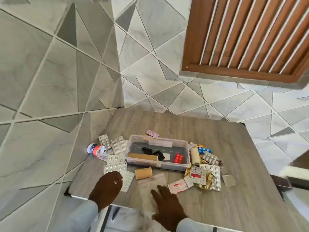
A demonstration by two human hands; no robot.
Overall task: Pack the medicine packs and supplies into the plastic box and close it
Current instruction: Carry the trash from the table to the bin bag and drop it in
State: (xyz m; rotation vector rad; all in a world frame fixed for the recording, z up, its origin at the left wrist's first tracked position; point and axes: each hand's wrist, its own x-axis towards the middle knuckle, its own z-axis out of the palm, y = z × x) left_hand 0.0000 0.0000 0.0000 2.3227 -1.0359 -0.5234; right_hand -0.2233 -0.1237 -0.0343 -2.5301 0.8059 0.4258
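Observation:
A clear plastic box [184, 159] stands open mid-table, holding a tan bandage roll [143, 156], black pieces and a red blister pack [178, 158]. Silver blister packs [117, 164] and a tape roll [96, 150] lie to its left. More packs and a white bandage roll [195, 154] are heaped on its right. Another tan roll [143, 173] and a clear zip bag [153, 180] lie in front. My left hand [107, 186] hovers with curled fingers by a white blister pack [127, 180]. My right hand [167, 203] is spread flat over the bag's near end.
The grey wood-grain table [234, 148] sits in a tiled corner, walls close behind and to the left. A wooden slatted shutter [250, 34] hangs at the upper right. A small grey card [228, 180] lies at the right.

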